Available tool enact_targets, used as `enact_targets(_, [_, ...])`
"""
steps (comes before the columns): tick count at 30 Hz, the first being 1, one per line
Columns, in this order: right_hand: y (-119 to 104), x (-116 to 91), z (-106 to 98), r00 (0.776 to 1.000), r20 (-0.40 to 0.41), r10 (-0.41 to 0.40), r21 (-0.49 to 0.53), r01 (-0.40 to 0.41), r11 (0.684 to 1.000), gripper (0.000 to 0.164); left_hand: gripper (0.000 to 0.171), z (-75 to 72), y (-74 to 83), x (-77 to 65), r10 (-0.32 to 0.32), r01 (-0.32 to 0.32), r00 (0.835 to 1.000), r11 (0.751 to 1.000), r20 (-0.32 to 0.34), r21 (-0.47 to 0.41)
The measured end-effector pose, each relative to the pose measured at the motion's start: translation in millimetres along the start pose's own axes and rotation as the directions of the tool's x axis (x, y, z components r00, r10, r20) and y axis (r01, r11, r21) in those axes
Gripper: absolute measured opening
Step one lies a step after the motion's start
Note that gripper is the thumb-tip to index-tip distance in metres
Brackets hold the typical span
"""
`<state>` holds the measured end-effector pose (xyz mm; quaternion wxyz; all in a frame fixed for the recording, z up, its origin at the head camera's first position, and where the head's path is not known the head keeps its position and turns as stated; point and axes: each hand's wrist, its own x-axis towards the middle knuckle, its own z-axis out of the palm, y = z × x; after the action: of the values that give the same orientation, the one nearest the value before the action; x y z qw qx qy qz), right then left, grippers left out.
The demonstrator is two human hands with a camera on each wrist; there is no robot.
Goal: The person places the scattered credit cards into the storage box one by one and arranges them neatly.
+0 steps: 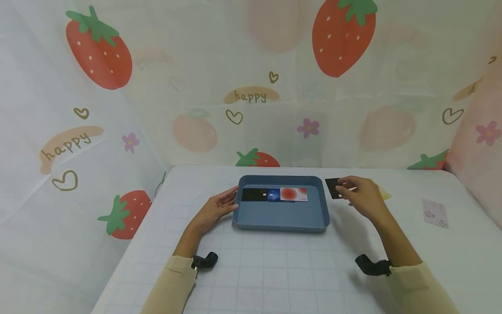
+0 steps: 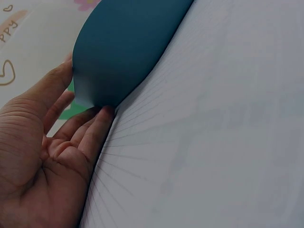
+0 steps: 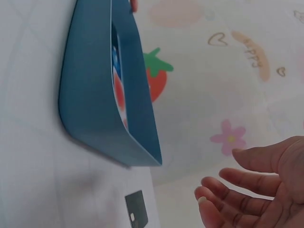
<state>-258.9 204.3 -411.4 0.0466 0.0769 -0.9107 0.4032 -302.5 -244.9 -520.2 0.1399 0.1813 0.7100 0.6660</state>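
Note:
A blue-grey tray [image 1: 282,222] lies on the table. Along its back part, a black card [image 1: 254,195], a blue card [image 1: 273,195] and a white card with a red circle [image 1: 293,194] form an overlapping row. My left hand [image 1: 217,209] touches the tray's left end, its fingertips against the outer wall [image 2: 128,42]. Just right of the tray, another black card [image 3: 136,209] with a chip lies on the table. Above this card hovers my right hand [image 1: 362,196], fingers loosely bent and apart from it in the right wrist view.
A pale pink patterned card [image 1: 435,213] lies farther right on the table. Something yellow [image 1: 384,192] shows partly behind the right hand. White cloth with a grid covers the table [image 1: 274,270], and a strawberry-print curtain [image 1: 251,131] hangs at the back and sides.

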Motion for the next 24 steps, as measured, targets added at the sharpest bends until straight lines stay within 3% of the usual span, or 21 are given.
enact_targets(9, [16.5, -5.9, -14.4, 0.997, -0.074, -0.027, -0.018, 0.026, 0.999, 0.037, 0.068, 0.6, 0.7, 0.3, -0.003, 0.003, 1.000, 1.000, 0.000, -0.009])
enact_targets(24, [33.2, -7.0, -34.3, 0.988, -0.157, 0.012, -0.002, -0.013, 1.000, 0.036, 0.067, 1.7, 2.6, -0.6, -0.003, 0.003, 1.000, 1.000, -0.015, 0.006])
